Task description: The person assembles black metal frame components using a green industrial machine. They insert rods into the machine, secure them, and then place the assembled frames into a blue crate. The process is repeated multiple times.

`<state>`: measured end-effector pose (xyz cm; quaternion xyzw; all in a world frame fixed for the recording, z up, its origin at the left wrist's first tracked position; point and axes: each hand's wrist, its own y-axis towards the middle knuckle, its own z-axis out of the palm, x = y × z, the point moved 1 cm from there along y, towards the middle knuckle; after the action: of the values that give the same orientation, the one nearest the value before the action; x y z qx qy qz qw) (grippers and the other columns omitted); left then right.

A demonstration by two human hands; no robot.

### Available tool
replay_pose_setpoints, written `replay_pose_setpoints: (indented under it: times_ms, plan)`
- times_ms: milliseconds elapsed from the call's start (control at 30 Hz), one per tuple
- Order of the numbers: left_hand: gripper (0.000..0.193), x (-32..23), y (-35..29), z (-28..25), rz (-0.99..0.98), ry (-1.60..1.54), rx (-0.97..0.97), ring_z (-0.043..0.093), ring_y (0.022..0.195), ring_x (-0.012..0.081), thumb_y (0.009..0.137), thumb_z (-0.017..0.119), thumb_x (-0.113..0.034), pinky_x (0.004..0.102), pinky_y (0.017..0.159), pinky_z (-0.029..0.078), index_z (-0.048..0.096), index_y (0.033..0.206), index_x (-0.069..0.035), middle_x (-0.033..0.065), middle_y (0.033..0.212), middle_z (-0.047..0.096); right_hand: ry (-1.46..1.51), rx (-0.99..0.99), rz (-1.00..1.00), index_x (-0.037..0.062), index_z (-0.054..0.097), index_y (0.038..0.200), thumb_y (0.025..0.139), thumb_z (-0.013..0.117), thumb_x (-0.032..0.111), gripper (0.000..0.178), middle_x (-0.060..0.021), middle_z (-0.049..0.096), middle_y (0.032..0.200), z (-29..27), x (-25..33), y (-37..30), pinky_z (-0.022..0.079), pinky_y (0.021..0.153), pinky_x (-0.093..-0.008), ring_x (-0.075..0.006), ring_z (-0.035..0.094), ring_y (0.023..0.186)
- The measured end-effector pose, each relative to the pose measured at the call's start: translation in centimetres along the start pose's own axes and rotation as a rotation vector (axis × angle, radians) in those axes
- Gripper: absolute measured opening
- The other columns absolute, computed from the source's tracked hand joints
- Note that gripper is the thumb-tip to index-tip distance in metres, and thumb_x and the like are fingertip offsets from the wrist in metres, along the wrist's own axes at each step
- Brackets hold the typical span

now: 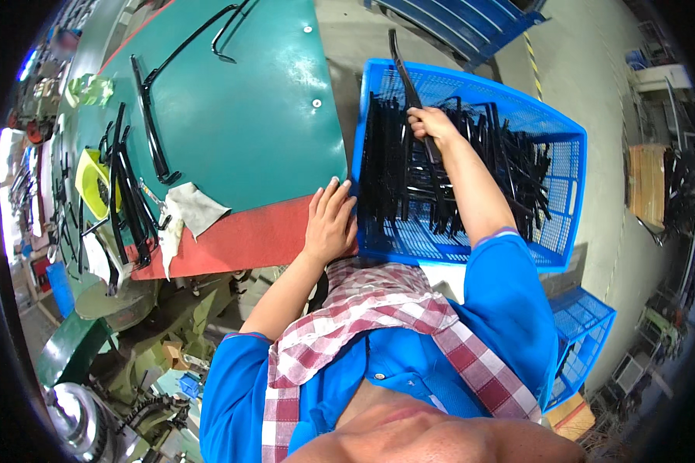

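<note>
My right hand (434, 130) is closed around a long black wiper arm (400, 65), whose far end sticks up past the crate's back edge. It is over a blue plastic crate (575, 193) packed with many similar black arms (510, 177). Fingers stretched out, my left hand (332, 222) lies flat on the right edge of the table, beside the crate, and holds nothing. On the green and red tabletop (262, 116), one jointed black arm (153, 127) with a hooked end stretches toward the back. Several more black arms (127, 197) are bunched at the table's left.
A yellow container (93, 184) and grey-white cloths (197, 208) are at the table's left. Behind the crate is a blue metal rack (471, 27). Another blue crate (583, 332) stands at the lower right. Machine parts (81, 420) fill the lower left.
</note>
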<state>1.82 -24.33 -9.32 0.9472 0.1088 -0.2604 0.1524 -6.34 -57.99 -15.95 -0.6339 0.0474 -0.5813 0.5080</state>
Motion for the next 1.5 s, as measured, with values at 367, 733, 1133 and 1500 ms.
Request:
replay_pose_setpoints:
  times_ms: [367, 733, 1133, 1500]
  plan:
    - [0.036, 0.7, 0.7, 1.3, 0.057, 0.042, -0.002, 0.03, 0.134, 0.0331, 0.077, 0.061, -0.013, 0.048, 0.11, 0.021, 0.058, 0.112, -0.007, 0.0114, 0.14, 0.04, 0.085, -0.275, -0.4, 0.0043, 0.047, 0.118, 0.095, 0.047, 0.013, 0.024, 0.0016, 0.043, 0.068, -3.6, -1.6, -31.4, 0.027, 0.037, -0.0173, -0.0024, 0.034, 0.047]
    - [0.032, 1.1, 1.8, 0.5, 0.087, 0.12, 0.028, 0.028, 0.135, 0.0327, 0.077, 0.059, -0.014, 0.0481, 0.11, 0.02, 0.06, 0.107, -0.007, 0.0107, 0.141, 0.039, -0.954, -0.607, -0.586, -0.0065, 0.037, 0.129, 0.083, 0.063, 0.016, 0.057, -0.0255, 0.055, 0.108, 4.8, -21.4, -16.8, 0.046, 0.087, -0.0433, -0.0377, 0.055, 0.101]
    - [0.035, 1.3, -0.7, 1.9, 0.064, 0.132, -0.125, 0.032, 0.134, 0.029, 0.075, 0.063, -0.017, 0.0487, 0.11, 0.019, 0.059, 0.108, -0.009, 0.0121, 0.138, 0.042, -1.358, 0.064, -0.507, 0.0023, 0.064, 0.105, 0.081, 0.06, 0.011, 0.025, -0.0187, 0.06, 0.101, 2.9, -20.1, -18.1, 0.047, 0.087, -0.0398, -0.0355, 0.058, 0.098]
    - [0.035, 3.9, -20.3, -6.5, -0.117, 0.007, -0.286, 0.037, 0.129, 0.0314, 0.076, 0.062, -0.013, 0.0499, 0.108, 0.022, 0.057, 0.111, -0.009, 0.014, 0.134, 0.044, -1.014, -0.374, -1.045, 0.0014, 0.061, 0.102, 0.087, 0.055, 0.004, 0.017, -0.0125, 0.058, 0.1, 15.3, -15.4, -23.2, 0.049, 0.079, -0.0366, -0.0284, 0.059, 0.09]
